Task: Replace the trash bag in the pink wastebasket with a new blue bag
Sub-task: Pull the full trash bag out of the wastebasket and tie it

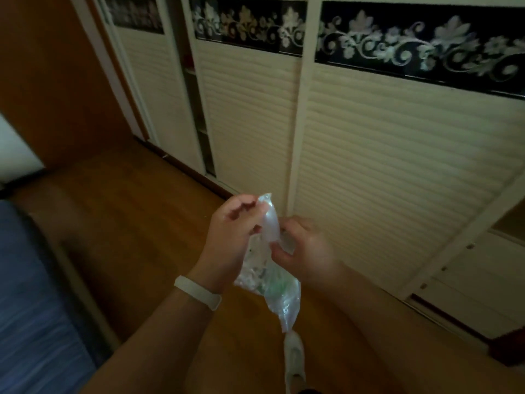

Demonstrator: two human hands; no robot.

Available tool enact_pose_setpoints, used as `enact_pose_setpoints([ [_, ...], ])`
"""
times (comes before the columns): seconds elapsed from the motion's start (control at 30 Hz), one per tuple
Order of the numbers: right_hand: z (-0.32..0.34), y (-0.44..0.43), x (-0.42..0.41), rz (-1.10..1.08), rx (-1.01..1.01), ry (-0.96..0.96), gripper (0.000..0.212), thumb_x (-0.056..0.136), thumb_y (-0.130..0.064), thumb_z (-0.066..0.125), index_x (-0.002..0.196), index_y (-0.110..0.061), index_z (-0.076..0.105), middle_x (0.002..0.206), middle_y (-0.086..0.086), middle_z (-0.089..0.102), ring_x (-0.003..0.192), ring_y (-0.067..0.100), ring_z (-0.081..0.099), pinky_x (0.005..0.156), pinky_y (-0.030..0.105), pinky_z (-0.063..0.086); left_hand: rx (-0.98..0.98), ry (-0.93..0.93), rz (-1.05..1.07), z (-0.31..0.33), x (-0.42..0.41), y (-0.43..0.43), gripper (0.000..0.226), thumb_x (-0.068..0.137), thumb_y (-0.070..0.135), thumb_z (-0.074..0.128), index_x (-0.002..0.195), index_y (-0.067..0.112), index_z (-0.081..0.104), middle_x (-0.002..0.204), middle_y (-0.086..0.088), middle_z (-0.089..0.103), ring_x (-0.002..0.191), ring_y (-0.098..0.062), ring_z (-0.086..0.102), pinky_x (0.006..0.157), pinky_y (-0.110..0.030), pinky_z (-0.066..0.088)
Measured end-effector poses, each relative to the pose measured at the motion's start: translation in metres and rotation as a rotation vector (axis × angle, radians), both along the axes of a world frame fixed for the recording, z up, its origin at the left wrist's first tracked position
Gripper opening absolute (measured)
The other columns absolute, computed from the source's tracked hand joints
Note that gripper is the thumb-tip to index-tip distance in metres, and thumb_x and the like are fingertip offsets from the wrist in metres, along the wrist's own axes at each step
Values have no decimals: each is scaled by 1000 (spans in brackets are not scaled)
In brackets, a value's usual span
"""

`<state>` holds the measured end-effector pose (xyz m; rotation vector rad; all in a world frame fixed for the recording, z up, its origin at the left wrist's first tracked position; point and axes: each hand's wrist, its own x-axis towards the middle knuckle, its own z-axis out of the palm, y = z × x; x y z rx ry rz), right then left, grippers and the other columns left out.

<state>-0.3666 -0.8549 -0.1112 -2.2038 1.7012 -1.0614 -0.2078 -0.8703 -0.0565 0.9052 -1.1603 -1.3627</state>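
In the frame's centre the left hand (233, 234) is pinching the top of the filled clear trash bag (272, 285); the right hand (305, 247) is gripping its neck. If either grip is slackening during knotting, rubbish may spill onto the wooden floor (136, 223). No wastebasket is showing.

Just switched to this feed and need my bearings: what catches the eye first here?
A clear bag with trash inside hangs at centre, its neck gripped by the left hand and the right hand. Behind them stand cream slatted doors topped by a dark floral band, above a wood floor.
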Motion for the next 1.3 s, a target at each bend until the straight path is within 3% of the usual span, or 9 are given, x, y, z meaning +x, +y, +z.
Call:
enact_pose_setpoints([
  [0.2, -10, -121, 20, 165, 34, 13, 45, 84, -49, 50, 120, -22, 57, 105, -6, 60, 91, 7, 48, 76, 23, 40, 12, -33, 108, 1, 18, -94, 12, 89, 14, 64, 82, 21, 71, 81, 0, 67, 77, -15, 63, 71, -32, 51],
  [0.33, -10, -213, 24, 246, 22, 22, 42, 86, -45, 53, 120, -20, 58, 103, -4, 61, 90, 9, 49, 75, 15, 33, 42, -53, 202, 6, 19, -172, 11, 90, 11, 62, 85, 16, 70, 84, -4, 66, 80, -19, 62, 73, -34, 51],
  [0.47, 0, -290, 26, 307, -7, 21, 38, 86, -38, 61, 117, -17, 58, 98, -2, 61, 86, 11, 50, 71, 20, 39, 23, -96, 271, 15, 21, -241, 10, 91, 13, 61, 87, 16, 70, 87, -4, 66, 83, -18, 63, 71, -30, 52],
  [0.7, 13, -385, 49, 444, -62, 48, 30, 84, -33, 65, 108, -18, 58, 92, 0, 60, 80, 9, 45, 63, 23, 39, 20, -97, 357, 19, 39, -322, 13, 92, 15, 61, 88, 21, 71, 90, -8, 66, 87, -26, 63, 82, -46, 53],
  [0.8, 9, -417, 67, 473, -71, 49, 32, 84, -42, 58, 107, -21, 56, 93, -1, 61, 79, 8, 47, 62, 21, 41, 37, -98, 385, 17, 56, -351, 9, 91, 16, 61, 91, 18, 71, 93, -10, 66, 89, -29, 62, 86, -53, 52],
  [0.9, 5, -449, 94, 497, -55, 54, 29, 83, -42, 58, 106, -24, 52, 93, -2, 61, 80, 2, 40, 64, 10, 30, 54, -85, 417, 12, 80, -379, 9, 91, 17, 61, 93, 13, 70, 94, -13, 65, 89, -32, 61, 87, -56, 51],
  [1.0, 1, -484, 126, 529, -52, 47, 29, 84, -38, 61, 106, -22, 54, 95, -3, 62, 83, -4, 34, 66, 7, 25, 61, -64, 453, 6, 110, -413, 10, 92, 14, 60, 91, 13, 69, 90, -10, 65, 87, -27, 60, 84, -47, 52],
  [1.1, -2, -524, 165, 544, -55, 37, 33, 85, -45, 54, 108, -21, 56, 96, -4, 62, 83, -6, 32, 66, 7, 26, 51, -52, 451, 1, 147, -456, 9, 91, 13, 60, 89, 13, 68, 87, -8, 64, 83, -25, 59, 79, -40, 51],
  [1.3, 2, -618, 263, 548, -34, 135, 31, 87, -41, 61, 111, -21, 58, 98, -4, 62, 82, -1, 37, 68, 5, 26, 46, -33, 469, 1, 248, -547, 16, 91, 11, 61, 82, 20, 71, 87, -10, 62, 85, -29, 58, 80, -44, 50],
])
